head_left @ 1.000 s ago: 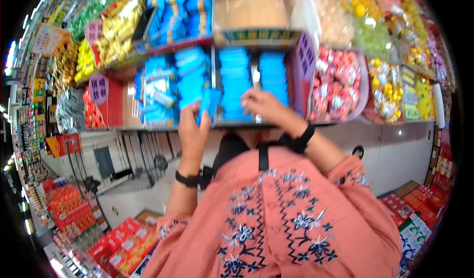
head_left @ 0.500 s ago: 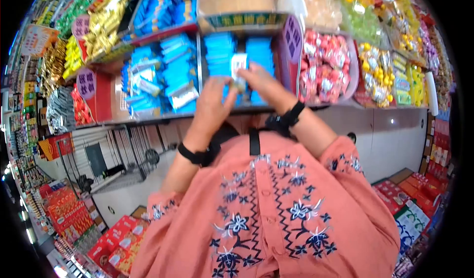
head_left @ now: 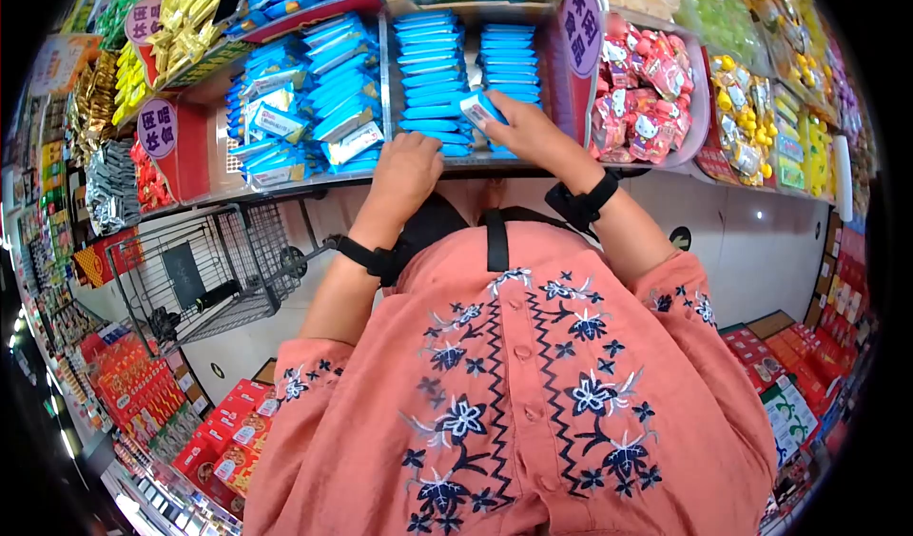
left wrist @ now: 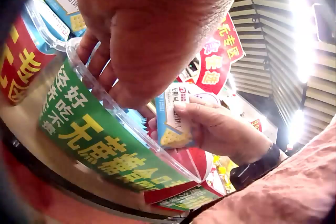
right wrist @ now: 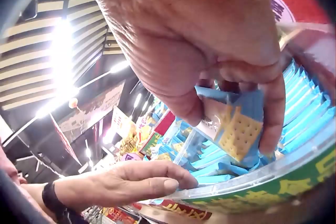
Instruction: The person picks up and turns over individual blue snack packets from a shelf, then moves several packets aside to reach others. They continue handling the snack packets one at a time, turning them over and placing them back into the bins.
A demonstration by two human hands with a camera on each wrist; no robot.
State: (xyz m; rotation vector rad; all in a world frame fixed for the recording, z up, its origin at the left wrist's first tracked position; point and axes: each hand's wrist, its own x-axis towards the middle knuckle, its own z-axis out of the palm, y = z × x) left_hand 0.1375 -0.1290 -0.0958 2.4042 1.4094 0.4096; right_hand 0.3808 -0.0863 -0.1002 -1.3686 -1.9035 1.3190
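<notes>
My right hand (head_left: 533, 135) pinches a blue-and-white cracker packet (head_left: 482, 110) between thumb and fingers, over the front of the bin. A picture of a square cracker (right wrist: 240, 134) shows on its wrapper in the right wrist view. My left hand (head_left: 407, 170) rests at the bin's front rim (left wrist: 131, 124), fingers reaching over it beside the packets. In the right wrist view those fingers look fairly straight, with nothing held. Behind the hands, blue packets stand in two rows, a left row (head_left: 425, 65) and a right row (head_left: 509, 56).
Left of a clear divider (head_left: 384, 70) lie more blue packets (head_left: 333, 70), some loose on top. Pink wrapped sweets (head_left: 647, 89) fill a tub to the right. A purple sign (head_left: 580, 27) stands between. A wire shopping cart (head_left: 204, 270) is at the lower left.
The left hand first held a blue packet on the left, then both hands met around a packet with a white label. Now the right hand holds the packet alone and the left has drawn away.
</notes>
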